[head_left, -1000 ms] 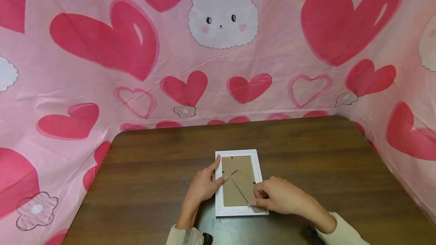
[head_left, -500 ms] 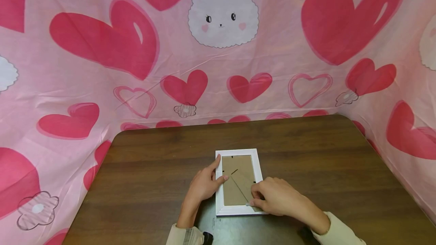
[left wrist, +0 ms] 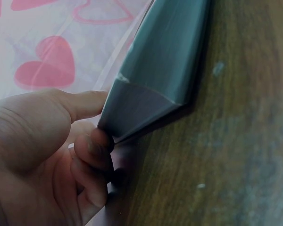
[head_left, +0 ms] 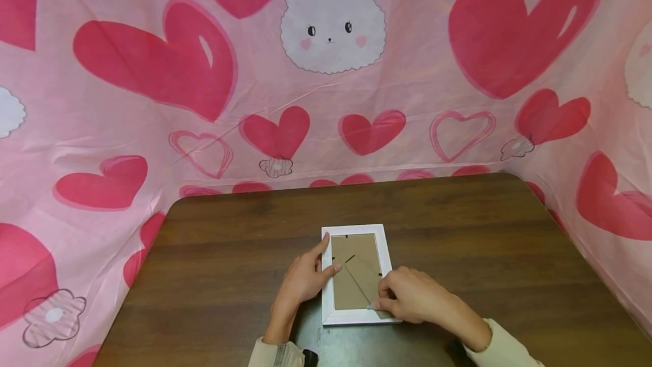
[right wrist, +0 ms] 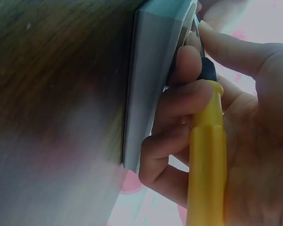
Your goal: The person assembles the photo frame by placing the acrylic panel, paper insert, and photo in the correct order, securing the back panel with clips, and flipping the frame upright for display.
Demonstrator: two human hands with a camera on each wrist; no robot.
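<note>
A white picture frame [head_left: 351, 317] lies face down on the table, its brown backing board [head_left: 351, 290] uppermost. My left hand [head_left: 304, 276] grips the frame's left side, with the thumb over the backing; in the left wrist view its fingers [left wrist: 92, 174] curl against the frame's edge. Over the near right corner, my right hand [head_left: 420, 296] holds a screwdriver with a yellow handle [right wrist: 207, 160] and black collar. Its thin metal end points toward the backing's lower edge, where a small silvery tip [head_left: 370, 307] shows by the thumb. Fingers hide the exact contact.
Small black tabs [head_left: 380, 274] sit along the backing's edges. A diagonal line and a short dark slot mark the board. The brown wooden table [head_left: 244, 242] extends around the frame, and a pink heart-patterned cloth [head_left: 326, 95] hangs behind and at both sides.
My right hand has shifted slightly left along the frame's lower edge, carrying the screwdriver. The left hand and the frame stay in place.
</note>
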